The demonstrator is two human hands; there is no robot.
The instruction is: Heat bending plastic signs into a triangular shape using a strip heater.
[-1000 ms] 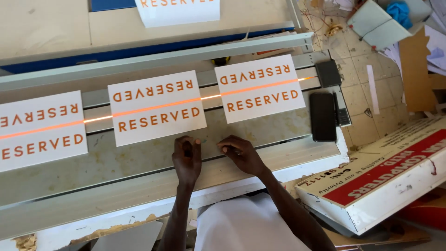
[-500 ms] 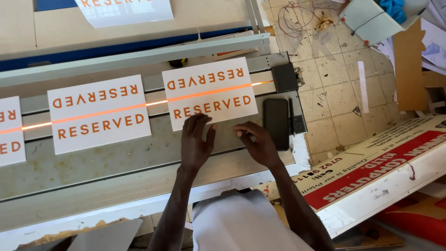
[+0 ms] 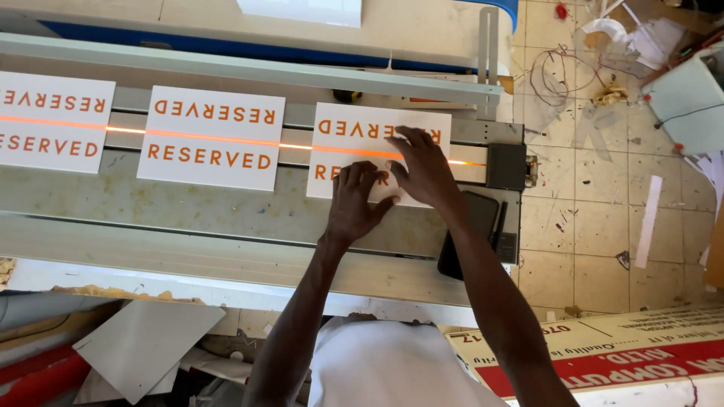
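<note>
Change: both hands have moved up from the bare strip of the worktop onto the rightmost white sign, which now sits further right in view.
Left hand [image 3: 354,202]: lies palm down, fingers slightly curled and spread, pressing on the lower left part of the rightmost sign; it grips nothing.
Right hand [image 3: 421,167]: flat and open, fingers stretched toward the upper row of letters, resting on the middle of the same sign; it clasps nothing.
Rightmost sign [image 3: 339,136]: white rectangle with orange lettering in two rows, the upper row upside down, lying flat across the glowing orange line [image 3: 204,138] near the right end of the worktop [image 3: 188,207].
Middle sign [image 3: 213,137]: same kind, just left of it, apart, also over the glowing line.
Left sign [image 3: 53,120]: partly cut by the picture edge.
Black phone [image 3: 477,226]: lies on the worktop just right of the right forearm.
Floor [image 3: 588,188]: tiled, strewn with scraps and wire.
</note>
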